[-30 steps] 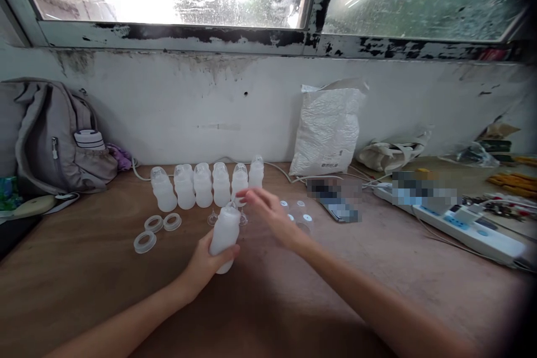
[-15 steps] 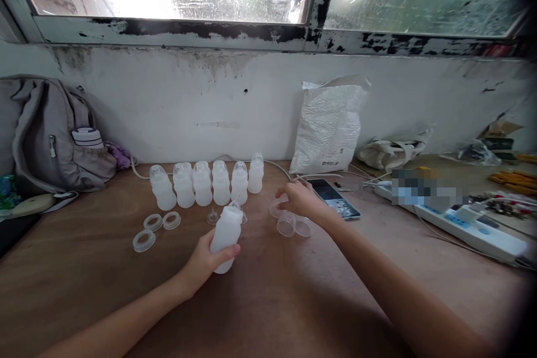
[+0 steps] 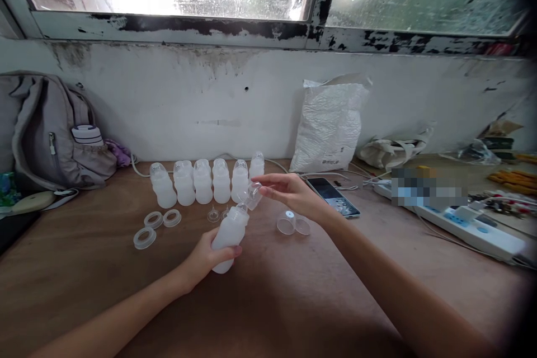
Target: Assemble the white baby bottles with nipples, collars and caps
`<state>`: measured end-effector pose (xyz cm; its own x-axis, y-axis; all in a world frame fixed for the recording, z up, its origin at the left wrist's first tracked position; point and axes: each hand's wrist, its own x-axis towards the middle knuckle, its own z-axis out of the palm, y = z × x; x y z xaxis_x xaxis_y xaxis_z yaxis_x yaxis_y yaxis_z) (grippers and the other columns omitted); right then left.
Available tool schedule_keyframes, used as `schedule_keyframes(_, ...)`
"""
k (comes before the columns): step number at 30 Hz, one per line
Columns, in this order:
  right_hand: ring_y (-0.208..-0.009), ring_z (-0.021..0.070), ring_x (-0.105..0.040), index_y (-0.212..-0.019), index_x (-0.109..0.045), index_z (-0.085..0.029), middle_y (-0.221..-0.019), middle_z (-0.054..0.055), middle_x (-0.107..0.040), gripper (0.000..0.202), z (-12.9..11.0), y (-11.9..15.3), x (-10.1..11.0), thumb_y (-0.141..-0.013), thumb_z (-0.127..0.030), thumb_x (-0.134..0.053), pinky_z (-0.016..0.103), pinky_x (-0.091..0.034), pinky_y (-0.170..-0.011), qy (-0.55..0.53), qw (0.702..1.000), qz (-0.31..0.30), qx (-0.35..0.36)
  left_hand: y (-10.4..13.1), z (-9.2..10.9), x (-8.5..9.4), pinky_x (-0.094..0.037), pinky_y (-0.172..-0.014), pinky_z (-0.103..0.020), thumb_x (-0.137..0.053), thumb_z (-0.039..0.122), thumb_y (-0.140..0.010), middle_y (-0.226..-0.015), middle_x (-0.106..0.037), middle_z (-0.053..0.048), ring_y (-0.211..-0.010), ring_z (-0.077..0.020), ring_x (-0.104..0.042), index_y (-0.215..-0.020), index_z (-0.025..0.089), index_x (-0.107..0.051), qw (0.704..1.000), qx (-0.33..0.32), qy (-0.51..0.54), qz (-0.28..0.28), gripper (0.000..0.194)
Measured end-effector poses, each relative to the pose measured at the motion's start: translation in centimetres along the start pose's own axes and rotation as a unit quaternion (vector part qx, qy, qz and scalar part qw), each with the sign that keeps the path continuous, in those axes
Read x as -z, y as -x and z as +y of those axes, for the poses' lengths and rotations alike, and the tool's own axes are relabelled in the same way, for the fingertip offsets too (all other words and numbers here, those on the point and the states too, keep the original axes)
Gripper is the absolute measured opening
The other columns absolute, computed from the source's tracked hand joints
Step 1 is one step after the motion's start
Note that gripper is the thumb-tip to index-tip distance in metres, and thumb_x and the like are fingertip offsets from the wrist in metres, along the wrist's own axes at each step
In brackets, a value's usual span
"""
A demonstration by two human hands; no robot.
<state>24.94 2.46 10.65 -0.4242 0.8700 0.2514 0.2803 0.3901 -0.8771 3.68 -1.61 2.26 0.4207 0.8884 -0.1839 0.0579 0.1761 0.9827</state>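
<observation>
My left hand (image 3: 210, 260) is wrapped round a white baby bottle (image 3: 229, 238), tilted to the right, with a ring and clear nipple (image 3: 240, 208) at its top. Pinched in my right hand (image 3: 285, 190) is a clear bottle cap (image 3: 252, 196), close above the nipple; whether they touch I cannot tell. Two more clear caps (image 3: 286, 225) lie on the table below my right hand. Loose clear nipples (image 3: 213, 214) sit behind the held bottle. Three white collar rings (image 3: 145, 238) lie to the left. Several capped bottles (image 3: 202, 183) stand in a row behind.
A phone (image 3: 334, 197) lies right of my right hand, near a white power strip (image 3: 451, 218) with cables. A white plastic package (image 3: 330, 126) leans on the wall. At the far left is a grey backpack (image 3: 50, 134). The wooden table (image 3: 268, 302) runs up to the wall.
My right hand has picked up a clear cap from the group on the right and moved it left to the held bottle's top. My left hand stays nearly in place with the bottle.
</observation>
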Motion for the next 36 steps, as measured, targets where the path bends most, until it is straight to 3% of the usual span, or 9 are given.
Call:
schedule_keyframes(4, -0.092, 0.0199, -0.058, -0.107, -0.06, -0.018, -0.099, 0.007, -0.064, 0.038, -0.3, 0.2, -0.7, -0.076, -0.039, -0.055, 0.033, -0.047, -0.079, 0.027, 0.999, -0.046, -0.01, 0.0, 0.0, 0.1, -0.037, -0.053, -0.024, -0.065, 0.032, -0.063, -0.064, -0.053, 0.001, -0.058, -0.0125, -0.051, -0.078, 0.015, -0.052, 1.0, -0.005, -0.013, -0.003, 0.027)
schedule_keyframes(14, -0.087, 0.0189, -0.058, -0.104, -0.062, -0.016, -0.094, 0.007, -0.065, 0.038, 0.5, 0.1, -1.1, -0.074, -0.039, -0.058, 0.031, -0.047, -0.075, -0.013, 0.996, -0.076, -0.037, 0.2, -0.1, 0.3, -0.035, -0.053, -0.023, -0.064, 0.03, -0.064, -0.065, -0.052, 0.002, -0.057, -0.0114, -0.049, -0.077, 0.015, -0.053, 0.998, -0.03, -0.05, -0.019, 0.024)
schedule_keyframes(17, -0.077, 0.0165, -0.059, -0.093, -0.064, -0.015, -0.084, 0.006, -0.065, 0.034, 0.1, 0.2, -0.4, -0.071, -0.04, -0.061, 0.028, -0.047, -0.068, -0.014, 0.991, -0.12, -0.063, 0.3, 0.0, 0.2, -0.034, -0.053, -0.022, -0.065, 0.027, -0.062, -0.065, -0.051, 0.002, -0.058, -0.0108, -0.047, -0.079, 0.015, -0.054, 0.996, -0.047, -0.06, -0.049, 0.024)
schedule_keyframes(20, -0.064, 0.0126, -0.055, -0.077, -0.063, -0.014, -0.073, 0.003, -0.061, 0.031, -0.5, 0.3, -0.3, -0.074, -0.044, -0.055, 0.025, -0.045, -0.056, -0.011, 0.988, -0.13, -0.081, 0.2, -0.4, 0.2, -0.036, -0.056, -0.021, -0.069, 0.023, -0.057, -0.078, -0.053, 0.0, -0.066, -0.0124, -0.048, -0.091, 0.018, -0.051, 0.995, -0.077, -0.05, -0.049, 0.039)
schedule_keyframes(23, -0.056, 0.0097, -0.049, -0.068, -0.056, -0.015, -0.063, -0.001, -0.053, 0.032, -0.4, 0.4, -1.3, -0.075, -0.046, -0.052, 0.021, -0.039, -0.048, -0.013, 0.991, -0.104, -0.082, 0.0, -1.1, 0.2, -0.038, -0.059, -0.021, -0.072, 0.023, -0.054, -0.087, -0.052, -0.001, -0.073, -0.0138, -0.049, -0.094, 0.021, -0.045, 0.992, -0.122, -0.037, -0.011, 0.049)
schedule_keyframes(27, -0.054, 0.009, -0.044, -0.07, -0.055, -0.016, -0.063, -0.002, -0.049, 0.027, 0.6, 0.1, -3.0, -0.072, -0.043, -0.057, 0.021, -0.033, -0.046, -0.022, 0.986, -0.122, -0.114, 0.2, -1.2, 0.5, -0.039, -0.059, -0.02, -0.071, 0.026, -0.056, -0.083, -0.05, 0.0, -0.073, -0.0135, -0.048, -0.084, 0.02, -0.047, 0.982, -0.166, -0.047, 0.071, 0.037)
schedule_keyframes(30, -0.059, 0.0098, -0.044, -0.072, -0.056, -0.016, -0.067, -0.001, -0.05, 0.02, 1.6, 0.0, -4.5, -0.073, -0.036, -0.055, 0.022, -0.033, -0.052, -0.088, 0.982, -0.106, -0.125, 0.2, -1.0, 0.8, -0.04, -0.06, -0.02, -0.068, 0.029, -0.061, -0.081, -0.052, 0.0, -0.073, -0.0139, -0.049, -0.08, 0.019, -0.05, 0.972, -0.182, -0.014, 0.15, 0.028)
schedule_keyframes(34, -0.062, 0.0107, -0.043, -0.069, -0.054, -0.015, -0.069, 0.0, -0.05, 0.014, 3.3, 0.8, -7.6, -0.072, -0.029, -0.052, 0.023, -0.031, -0.056, -0.217, 0.969, -0.046, -0.112, -0.3, -1.1, 1.5, -0.038, -0.054, -0.02, -0.057, 0.034, -0.071, -0.07, -0.053, 0.0, -0.062, -0.0121, -0.049, -0.073, 0.017, -0.051, 0.948, -0.166, 0.091, 0.258, 0.019)
schedule_keyframes(36, -0.062, 0.0108, -0.041, -0.068, -0.052, -0.016, -0.068, -0.001, -0.048, 0.013, 4.1, 1.8, -9.2, -0.071, -0.028, -0.05, 0.023, -0.03, -0.056, -0.243, 0.966, 0.012, -0.089, -0.4, -1.3, 1.7, -0.038, -0.054, -0.02, -0.054, 0.034, -0.073, -0.063, -0.052, 0.001, -0.059, -0.0119, -0.049, -0.066, 0.016, -0.05, 0.941, -0.159, 0.111, 0.277, 0.019)
